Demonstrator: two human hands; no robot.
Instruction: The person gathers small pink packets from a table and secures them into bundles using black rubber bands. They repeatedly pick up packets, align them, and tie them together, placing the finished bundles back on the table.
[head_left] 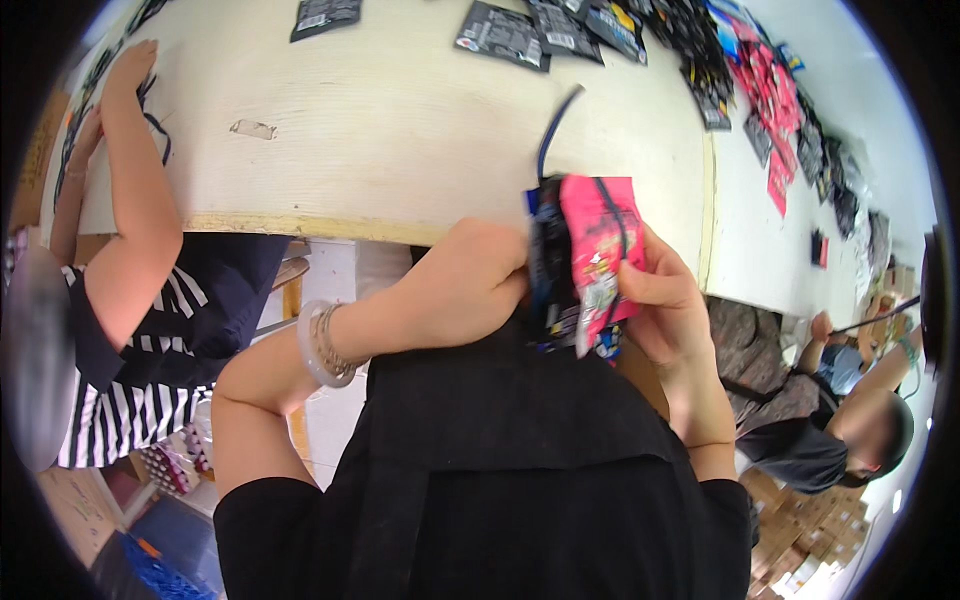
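A bundle of small flat packets [600,250], a pink one on top and dark ones behind it, is held upright in front of my body. My right hand [672,305] grips its right side, thumb pressed on the pink face. Down that face runs a dark band [612,215], and a dark strap end [552,128] sticks up above the bundle. At the left edge, my left hand [480,275] is closed with its fingers curled inward; the bundle and the hand itself hide what is in them.
The pale table [380,140] stretches ahead. Black packets [505,35] lie at its far side, with pink packets [770,95] heaped to the right. A co-worker's arm [135,190] reaches over dark straps at left. Another person [820,430] is at the right.
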